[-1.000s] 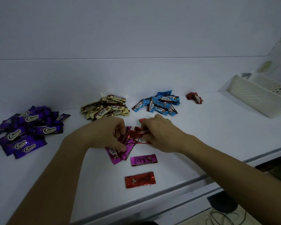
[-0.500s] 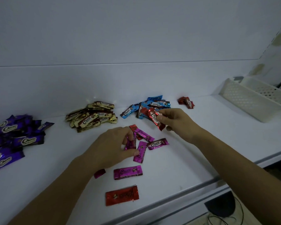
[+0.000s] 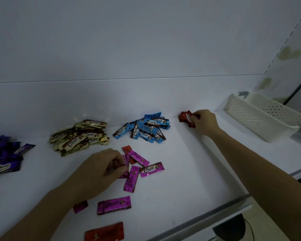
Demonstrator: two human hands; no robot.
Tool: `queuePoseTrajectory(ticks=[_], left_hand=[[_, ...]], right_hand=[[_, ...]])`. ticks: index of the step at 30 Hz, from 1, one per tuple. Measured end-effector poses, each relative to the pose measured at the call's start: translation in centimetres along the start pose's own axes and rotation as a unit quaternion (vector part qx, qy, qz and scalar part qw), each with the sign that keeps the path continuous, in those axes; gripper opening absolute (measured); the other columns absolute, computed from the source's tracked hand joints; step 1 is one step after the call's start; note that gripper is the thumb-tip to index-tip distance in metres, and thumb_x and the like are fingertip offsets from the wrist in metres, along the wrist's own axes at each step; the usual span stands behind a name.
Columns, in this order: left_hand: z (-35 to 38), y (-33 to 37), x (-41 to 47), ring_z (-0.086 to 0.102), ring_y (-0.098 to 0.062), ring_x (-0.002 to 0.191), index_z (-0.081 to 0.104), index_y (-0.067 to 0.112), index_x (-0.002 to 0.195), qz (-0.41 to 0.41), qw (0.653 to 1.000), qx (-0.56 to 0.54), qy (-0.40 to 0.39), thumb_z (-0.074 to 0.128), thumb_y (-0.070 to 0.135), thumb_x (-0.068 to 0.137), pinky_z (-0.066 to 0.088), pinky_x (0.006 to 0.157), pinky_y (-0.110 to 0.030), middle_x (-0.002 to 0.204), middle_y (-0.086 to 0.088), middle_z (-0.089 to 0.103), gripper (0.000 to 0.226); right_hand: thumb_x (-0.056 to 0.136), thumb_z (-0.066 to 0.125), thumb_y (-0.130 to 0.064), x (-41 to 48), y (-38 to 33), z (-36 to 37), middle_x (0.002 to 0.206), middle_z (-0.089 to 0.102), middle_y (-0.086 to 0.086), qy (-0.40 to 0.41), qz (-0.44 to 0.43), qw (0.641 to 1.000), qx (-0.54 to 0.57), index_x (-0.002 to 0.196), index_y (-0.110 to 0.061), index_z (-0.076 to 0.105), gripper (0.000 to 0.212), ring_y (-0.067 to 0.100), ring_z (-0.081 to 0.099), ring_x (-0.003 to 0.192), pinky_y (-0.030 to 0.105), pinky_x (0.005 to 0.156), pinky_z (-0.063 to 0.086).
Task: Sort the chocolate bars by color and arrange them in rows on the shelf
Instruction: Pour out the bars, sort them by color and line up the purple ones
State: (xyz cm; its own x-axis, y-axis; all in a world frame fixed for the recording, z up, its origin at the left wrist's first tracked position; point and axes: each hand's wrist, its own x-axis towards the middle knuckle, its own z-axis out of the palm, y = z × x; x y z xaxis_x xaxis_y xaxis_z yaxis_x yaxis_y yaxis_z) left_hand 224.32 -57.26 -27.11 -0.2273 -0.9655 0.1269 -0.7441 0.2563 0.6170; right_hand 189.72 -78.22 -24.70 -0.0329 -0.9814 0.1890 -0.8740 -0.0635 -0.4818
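Shelf: right hand now clamps red bar at red pile; left hand pinches magenta bar.

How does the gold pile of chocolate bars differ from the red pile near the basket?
The gold pile holds many bars heaped together; the red pile holds only a few. No hand touches the gold pile, while the right hand grips a red bar at the red pile. The gold pile lies left of the blue pile, the red pile right of it. Both lie at the back of the white shelf.
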Motion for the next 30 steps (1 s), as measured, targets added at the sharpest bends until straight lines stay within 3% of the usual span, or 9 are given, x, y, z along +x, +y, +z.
queuePoseTrajectory(ticks=[4,8,11,14,16,18,21,25,30], left_hand=[[0.1,-0.4,-0.1,0.054,-0.006,0.093,0.061,0.037,0.092,0.026,0.999,0.020,0.004,0.062,0.038,0.090,0.044,0.066,-0.017,0.087,0.018,0.057,0.003],[0.1,-0.8,0.0,0.052,-0.005,0.096,0.059,0.039,0.094,0.055,0.998,0.038,0.006,0.059,0.042,0.089,0.042,0.068,-0.013,0.091,0.023,0.052,0.006],[0.1,-1.0,-0.1,0.051,-0.005,0.096,0.057,0.041,0.099,0.066,0.997,0.050,-0.002,0.052,0.050,0.087,0.044,0.069,-0.015,0.096,0.025,0.049,0.015],[0.0,-1.2,-0.3,0.052,-0.003,0.098,0.055,0.045,0.102,0.075,0.996,0.050,-0.001,0.049,0.055,0.087,0.044,0.069,-0.014,0.101,0.028,0.046,0.019],[-0.1,-1.3,-0.4,0.051,0.000,0.099,0.053,0.048,0.110,0.070,0.996,0.050,-0.001,0.050,0.054,0.088,0.043,0.070,-0.011,0.105,0.029,0.044,0.023],[-0.2,-1.4,-0.3,0.051,0.002,0.099,0.049,0.052,0.125,0.069,0.996,0.058,-0.012,0.049,0.055,0.091,0.043,0.072,-0.010,0.109,0.030,0.042,0.034],[-0.3,-1.4,-0.5,0.046,0.003,0.102,0.036,0.055,0.141,0.084,0.991,0.092,-0.057,0.038,0.067,0.090,0.043,0.081,-0.014,0.114,0.026,0.040,0.053],[-0.7,-1.1,-0.6,0.041,0.004,0.104,0.045,0.053,0.135,0.085,0.985,0.130,-0.081,0.026,0.076,0.084,0.043,0.087,-0.018,0.116,0.023,0.035,0.059],[-1.8,-1.2,-0.7,0.045,0.006,0.101,0.058,0.045,0.125,0.075,0.988,0.114,-0.071,0.034,0.071,0.086,0.045,0.083,-0.017,0.110,0.025,0.040,0.052]], right_hand=[[0.096,0.056,-0.019,1.1,0.8,1.0,0.094,0.069,0.012,-0.013,-0.006,0.999,-0.040,0.101,-0.009,0.075,0.022,0.030,0.064,0.084,0.032,0.067,0.046],[0.096,0.061,-0.031,0.4,0.5,1.5,0.130,0.052,0.014,0.032,-0.006,0.997,-0.077,0.131,-0.016,0.060,0.038,0.033,0.052,0.118,0.046,0.091,0.050],[0.096,0.060,-0.028,-1.5,-1.1,1.5,0.128,0.053,0.014,0.085,-0.056,0.992,-0.078,0.128,-0.016,0.060,0.034,0.033,0.047,0.119,0.045,0.091,0.048],[0.096,0.060,-0.025,-5.2,-4.3,1.6,0.118,0.058,0.009,0.112,-0.170,0.978,-0.051,0.120,-0.015,0.064,0.026,0.027,0.051,0.109,0.040,0.087,0.048],[0.096,0.060,-0.025,-7.9,-6.9,2.2,0.109,0.063,0.005,0.068,-0.260,0.963,-0.019,0.114,-0.016,0.066,0.021,0.021,0.053,0.100,0.035,0.083,0.047],[0.099,0.057,-0.025,-10.1,-9.5,2.9,0.100,0.067,0.001,-0.025,-0.316,0.949,-0.005,0.107,-0.015,0.069,0.017,0.015,0.056,0.089,0.032,0.078,0.048],[0.101,0.054,-0.029,-11.8,-12.4,4.6,0.099,0.072,0.000,-0.131,-0.321,0.938,-0.002,0.111,-0.016,0.070,0.023,0.013,0.064,0.084,0.032,0.079,0.054],[0.097,0.059,-0.041,-12.3,-14.1,6.1,0.096,0.072,-0.001,-0.192,-0.293,0.936,-0.043,0.121,-0.018,0.064,0.034,0.014,0.065,0.087,0.036,0.081,0.057],[0.093,0.065,-0.020,-11.6,-13.8,5.8,0.102,0.065,-0.002,-0.199,-0.286,0.935,-0.060,0.116,-0.021,0.065,0.022,0.013,0.060,0.092,0.033,0.083,0.054]])
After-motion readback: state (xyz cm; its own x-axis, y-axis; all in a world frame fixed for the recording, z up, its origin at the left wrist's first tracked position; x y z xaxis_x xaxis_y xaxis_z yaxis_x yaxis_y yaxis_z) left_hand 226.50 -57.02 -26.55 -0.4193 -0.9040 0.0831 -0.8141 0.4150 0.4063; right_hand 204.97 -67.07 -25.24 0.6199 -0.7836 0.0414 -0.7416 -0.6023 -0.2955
